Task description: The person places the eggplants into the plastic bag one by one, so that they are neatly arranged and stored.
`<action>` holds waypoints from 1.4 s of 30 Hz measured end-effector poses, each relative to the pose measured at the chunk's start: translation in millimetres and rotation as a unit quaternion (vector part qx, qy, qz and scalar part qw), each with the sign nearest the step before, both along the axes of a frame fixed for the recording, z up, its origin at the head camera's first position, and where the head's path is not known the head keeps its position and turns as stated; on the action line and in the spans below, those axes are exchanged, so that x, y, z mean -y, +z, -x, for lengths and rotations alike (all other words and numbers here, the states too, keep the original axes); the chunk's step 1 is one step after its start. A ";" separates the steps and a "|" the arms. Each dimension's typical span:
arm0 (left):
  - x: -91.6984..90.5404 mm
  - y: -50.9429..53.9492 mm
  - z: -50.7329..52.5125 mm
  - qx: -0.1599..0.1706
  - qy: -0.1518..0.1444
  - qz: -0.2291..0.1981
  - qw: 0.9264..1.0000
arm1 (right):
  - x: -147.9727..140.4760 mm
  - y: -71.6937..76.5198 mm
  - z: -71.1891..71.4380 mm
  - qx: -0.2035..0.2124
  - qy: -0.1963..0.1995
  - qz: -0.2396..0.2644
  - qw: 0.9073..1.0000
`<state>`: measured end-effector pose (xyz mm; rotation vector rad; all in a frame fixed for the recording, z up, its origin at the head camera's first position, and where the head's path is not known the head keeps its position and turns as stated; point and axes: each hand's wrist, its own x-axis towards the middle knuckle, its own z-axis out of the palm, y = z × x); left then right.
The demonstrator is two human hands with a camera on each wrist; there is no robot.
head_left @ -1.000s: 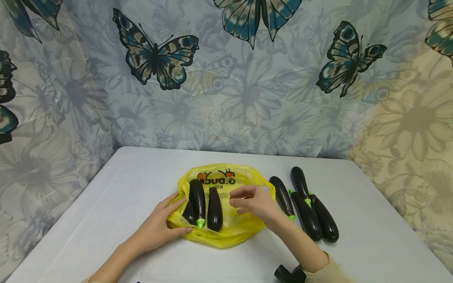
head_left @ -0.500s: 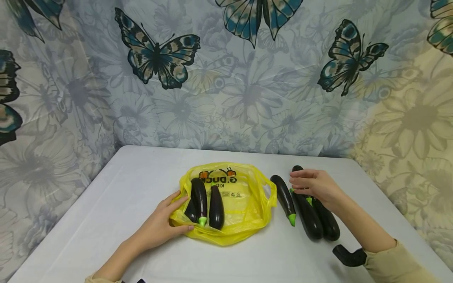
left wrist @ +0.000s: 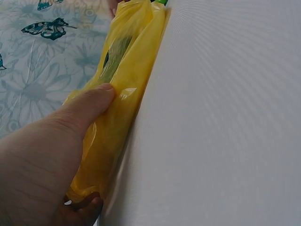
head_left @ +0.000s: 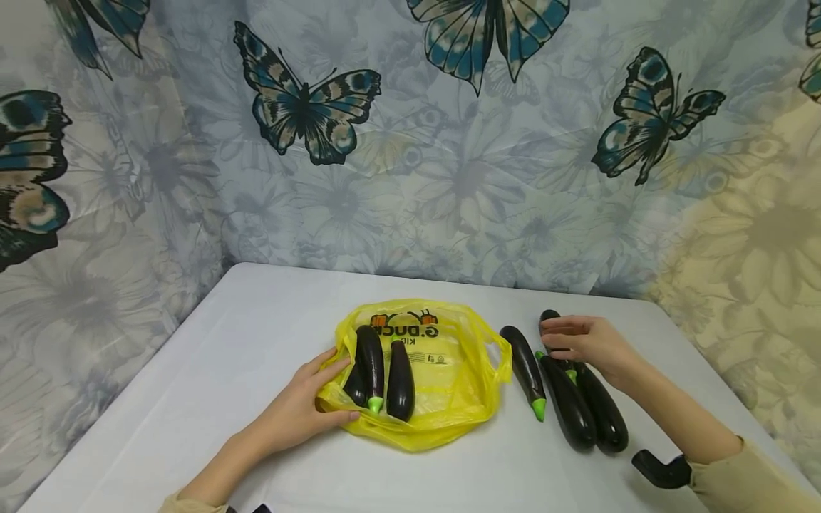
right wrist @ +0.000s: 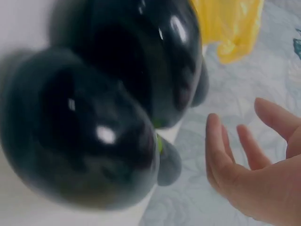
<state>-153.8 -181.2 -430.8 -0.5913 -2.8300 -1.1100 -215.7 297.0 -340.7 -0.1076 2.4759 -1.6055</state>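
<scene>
My left hand (head_left: pixel 300 412) holds the left side of a yellow plastic bag (head_left: pixel 462 406), its thumb along the near rim and fingers at the left edge. In the left wrist view the thumb (left wrist: pixel 89 106) presses the bag's outer wall. Inside the bag lie several dark eggplants, among them one with a green stem (head_left: pixel 370 363) and another to its right (head_left: pixel 400 385). My right hand (head_left: pixel 596 345), fingers extended, hovers over the far eggplant (head_left: pixel 549 315) of the group on the right, partly covering it. In the right wrist view the hand (right wrist: pixel 263 174) shows a gap between thumb and fingers.
A single eggplant (head_left: pixel 524 370) lies between the bag and the right-hand group. Two larger eggplants, one left (head_left: pixel 569 406) and one right (head_left: pixel 603 410), lie side by side on the white table (head_left: pixel 449 484). A butterfly-patterned cloth (head_left: pixel 462 228) hangs behind.
My right hand has moved from above the bag rightward to the far eggplant. The left hand stays at the bag. The head view has shifted slightly.
</scene>
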 end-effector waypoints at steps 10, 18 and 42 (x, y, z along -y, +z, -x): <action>-2.5 2.7 -0.5 0.005 0.001 0.010 1.000 | -11.0 -0.8 2.6 0.034 0.034 0.056 0.997; -0.8 4.0 0.2 0.005 -0.001 0.010 1.000 | 0.2 -10.1 6.8 0.040 0.036 0.038 0.998; -1.6 2.9 -1.1 0.014 0.000 0.005 1.000 | 26.8 -23.1 19.5 0.031 0.011 -0.069 0.997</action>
